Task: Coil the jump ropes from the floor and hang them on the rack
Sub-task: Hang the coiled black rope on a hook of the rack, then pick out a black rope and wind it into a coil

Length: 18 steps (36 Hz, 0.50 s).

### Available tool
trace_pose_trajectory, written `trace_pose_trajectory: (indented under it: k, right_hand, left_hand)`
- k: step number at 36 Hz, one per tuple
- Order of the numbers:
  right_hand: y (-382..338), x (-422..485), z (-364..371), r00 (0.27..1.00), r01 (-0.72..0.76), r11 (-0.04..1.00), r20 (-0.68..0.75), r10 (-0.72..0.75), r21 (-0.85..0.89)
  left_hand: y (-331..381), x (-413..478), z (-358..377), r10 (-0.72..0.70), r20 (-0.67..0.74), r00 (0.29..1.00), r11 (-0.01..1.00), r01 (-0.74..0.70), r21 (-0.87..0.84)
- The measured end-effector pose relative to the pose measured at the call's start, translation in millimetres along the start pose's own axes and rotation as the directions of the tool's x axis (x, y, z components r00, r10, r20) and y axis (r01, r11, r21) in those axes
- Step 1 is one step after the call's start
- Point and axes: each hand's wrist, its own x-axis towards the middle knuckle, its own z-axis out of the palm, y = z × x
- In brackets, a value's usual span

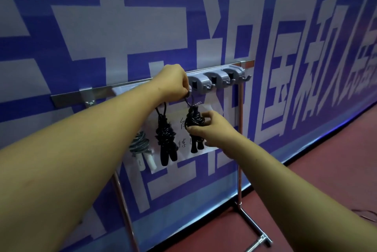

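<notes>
Pinching the black jump rope (194,118) loop at the hook rack (219,77), the left hand (175,80) sits directly above the right hand (214,131) gripping the upright coil

Both arms are bare from wrist to the frame's edge; the left hand (173,80) and right hand (213,129) are bare as well; a small dark speck marks the left wrist.

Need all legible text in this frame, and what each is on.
"国": large white character on the blue banner; its neighbours are too skewed or cropped to read with certainty.
Handwriting on the white sheet: a few strokes, partly behind a rope, not readable.
Rack: no label visible.
</notes>
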Motion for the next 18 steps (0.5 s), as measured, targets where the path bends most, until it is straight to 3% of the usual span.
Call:
trace_pose_trajectory:
  k: [4, 7, 10, 13, 18]
  right_hand:
    - [2, -15, -14, 0.999, -0.035, 0.989, -0.037, 0.030, -0.145]
    - [5, -33, -29, 0.996, -0.084, 0.981, -0.019, 0.082, -0.177]
    - [14, -65, -48, 0.994, -0.109, 0.976, -0.036, 0.104, -0.188]
    - [37, -99, -67, 0.979, -0.185, 0.966, -0.114, 0.167, -0.179]
    - [81, -157, -94, 0.935, -0.326, 0.925, -0.213, 0.285, -0.195]
  left_hand:
    - [9, -10, -1, -0.020, -0.048, 0.999, 1.000, 0.019, -0.018]
    - [26, -23, -6, -0.022, -0.004, 1.000, 0.998, 0.022, -0.064]
    - [49, -47, -3, 0.019, 0.182, 0.983, 0.996, -0.004, -0.084]
    - [75, -73, 15, 0.084, 0.405, 0.911, 0.993, -0.041, -0.113]
    - [125, -104, 69, 0.186, 0.520, 0.834, 0.982, -0.137, -0.132]
